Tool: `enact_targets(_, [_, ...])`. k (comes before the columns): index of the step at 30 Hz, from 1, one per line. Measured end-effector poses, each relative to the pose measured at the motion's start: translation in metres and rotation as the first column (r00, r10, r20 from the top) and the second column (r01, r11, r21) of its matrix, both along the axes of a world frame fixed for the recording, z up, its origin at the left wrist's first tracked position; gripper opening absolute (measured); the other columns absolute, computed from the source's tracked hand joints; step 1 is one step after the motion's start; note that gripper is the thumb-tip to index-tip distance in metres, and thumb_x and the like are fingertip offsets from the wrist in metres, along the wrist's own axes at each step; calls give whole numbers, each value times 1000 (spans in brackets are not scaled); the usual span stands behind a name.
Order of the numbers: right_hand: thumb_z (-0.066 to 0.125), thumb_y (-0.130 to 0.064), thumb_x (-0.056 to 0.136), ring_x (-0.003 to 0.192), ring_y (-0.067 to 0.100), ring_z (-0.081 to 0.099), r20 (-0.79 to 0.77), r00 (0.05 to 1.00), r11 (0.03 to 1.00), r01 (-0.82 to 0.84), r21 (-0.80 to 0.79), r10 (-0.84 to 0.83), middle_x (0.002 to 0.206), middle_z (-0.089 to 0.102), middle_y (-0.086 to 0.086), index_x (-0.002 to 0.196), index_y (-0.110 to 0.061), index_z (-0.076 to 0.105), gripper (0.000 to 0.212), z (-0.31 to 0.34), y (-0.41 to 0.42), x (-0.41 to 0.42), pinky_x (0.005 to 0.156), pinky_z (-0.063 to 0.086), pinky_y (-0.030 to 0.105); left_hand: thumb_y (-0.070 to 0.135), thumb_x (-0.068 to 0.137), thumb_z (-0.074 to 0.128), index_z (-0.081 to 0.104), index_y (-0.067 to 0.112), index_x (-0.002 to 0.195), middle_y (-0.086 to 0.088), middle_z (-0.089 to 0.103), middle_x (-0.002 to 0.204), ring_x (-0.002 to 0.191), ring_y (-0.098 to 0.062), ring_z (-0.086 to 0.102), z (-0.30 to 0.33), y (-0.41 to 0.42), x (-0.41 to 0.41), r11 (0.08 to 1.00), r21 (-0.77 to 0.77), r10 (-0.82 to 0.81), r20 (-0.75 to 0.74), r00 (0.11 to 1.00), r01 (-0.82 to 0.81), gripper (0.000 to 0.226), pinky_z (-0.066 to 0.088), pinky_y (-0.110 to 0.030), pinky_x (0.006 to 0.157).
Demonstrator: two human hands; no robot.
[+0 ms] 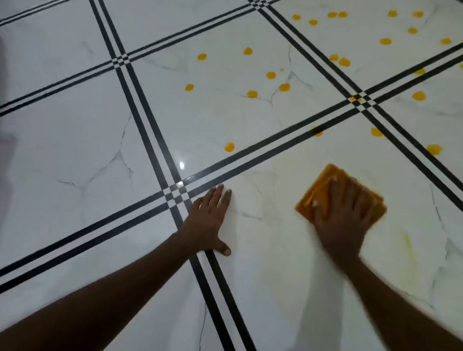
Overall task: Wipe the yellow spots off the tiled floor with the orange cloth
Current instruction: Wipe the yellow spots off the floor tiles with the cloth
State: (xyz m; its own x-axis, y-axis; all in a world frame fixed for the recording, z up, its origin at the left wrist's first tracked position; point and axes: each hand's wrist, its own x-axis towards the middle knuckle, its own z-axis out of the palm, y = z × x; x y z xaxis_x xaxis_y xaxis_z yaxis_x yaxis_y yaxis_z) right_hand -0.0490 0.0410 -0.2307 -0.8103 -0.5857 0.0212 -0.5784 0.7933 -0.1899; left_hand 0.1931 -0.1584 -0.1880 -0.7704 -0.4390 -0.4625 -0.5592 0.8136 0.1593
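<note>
My right hand (343, 217) presses flat on the folded orange cloth (319, 189), which lies on a white marble-look tile (274, 259) of the floor; the hand is blurred. My left hand (208, 222) rests flat on the same tile, fingers together, holding nothing. Several yellow spots dot the tiles beyond, such as one (229, 147) just past the black stripe and one (434, 149) to the right. A faint yellow smear (408, 241) streaks the tile right of the cloth.
Double black stripes (217, 304) border the tiles and cross at a checkered joint (175, 195). More yellow spots (385, 41) cluster on the far right tiles. The tiles on the left (63, 151) show only grey veins.
</note>
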Motion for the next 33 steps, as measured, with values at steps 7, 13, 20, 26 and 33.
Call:
enact_targets(7, [29, -71, 96, 158, 35, 6, 25, 726, 723, -688, 61, 688, 171, 11, 8, 163, -32, 12, 79, -12, -83, 35, 123, 6, 63, 70, 57, 81, -18, 15, 156, -10, -26, 163, 151, -28, -22, -5, -6, -5, 1000, 20, -10, -15, 1000, 11, 150, -8, -46, 120])
enact_targets(13, [28, -63, 95, 151, 45, 23, -26, 997, 997, 76, -4, -76, 165, 26, 20, 162, -21, 22, 79, -9, -36, -4, 121, 14, 64, 79, 60, 72, -16, 15, 157, -11, -18, 165, 153, -27, -16, -5, -7, -25, 998, -29, -55, -92, 994, 53, 146, -3, -48, 124])
enact_targets(20, [14, -76, 95, 156, 37, 15, 17, 913, 907, -406, 111, 407, 170, 15, 10, 163, -30, 15, 82, -11, -73, -72, 124, 6, 60, 76, 58, 76, -17, 12, 156, -12, -23, 164, 152, -29, -19, -2, -23, -105, 993, -17, -120, -117, 986, 119, 150, -1, -46, 123])
enact_targets(26, [35, -58, 94, 147, 47, 29, 9, 958, 958, 288, -7, -288, 162, 32, 22, 160, -18, 28, 77, -7, -37, -30, 120, 13, 66, 70, 57, 81, -16, 3, 155, -17, -19, 164, 152, -32, -15, 0, -23, -167, 985, -57, -166, -24, 986, 164, 153, 3, -48, 123])
enact_targets(33, [7, -76, 95, 155, 40, 17, 105, 947, 943, -314, 114, 302, 169, 18, 13, 163, -28, 14, 84, -8, -109, -129, 122, 9, 64, 66, 56, 83, -11, -2, 154, -24, -14, 163, 152, -38, -9, -4, -16, -177, 976, -132, -161, 90, 983, 172, 152, 10, -51, 123])
